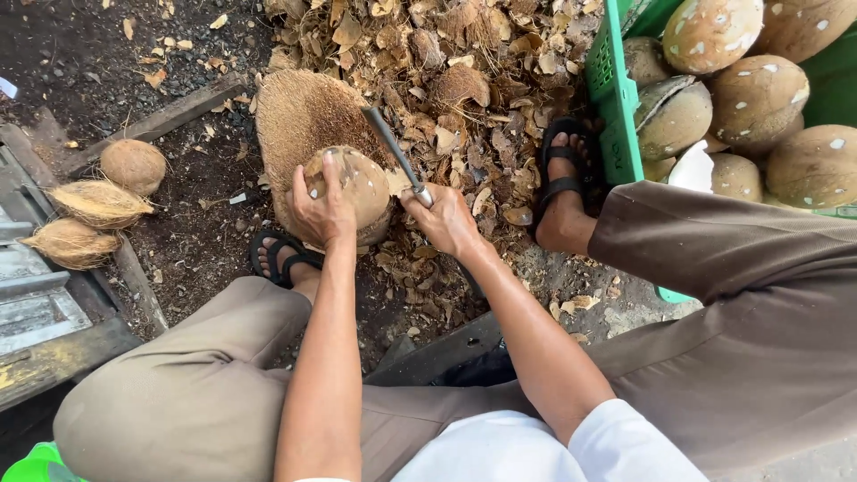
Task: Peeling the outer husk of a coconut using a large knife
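White cloth (500, 451) of the person's shirt fills the bottom edge at six o'clock, with brown trousers (178, 393) spreading to both sides over bent knees. Both bare forearms reach up from there toward the centre. Just above them, at about twelve o'clock from the wrists, the left hand (323, 210) lies curled over a partly peeled coconut (357, 183), fingers wrapped on its near side and pressing it down onto a round, fibrous husk block (299, 120). At three o'clock from that coconut, the right hand (442, 219) is closed tight around the handle of a knife (395, 152), whose narrow blade slants up toward eleven o'clock and rests against the top of the coconut. Each foot wears a black sandal: the left one (278, 254) sits at seven o'clock from the coconut, the right one (562, 174) at three o'clock. A heap of dry husk chips (464, 62) covers the dark ground from twelve to four o'clock. At two o'clock stands a green plastic crate (611, 98) full of pale shaved coconuts (754, 98). Out at nine o'clock, three unpeeled hairy coconuts (98, 205) lie beside weathered wooden planks (134, 129).
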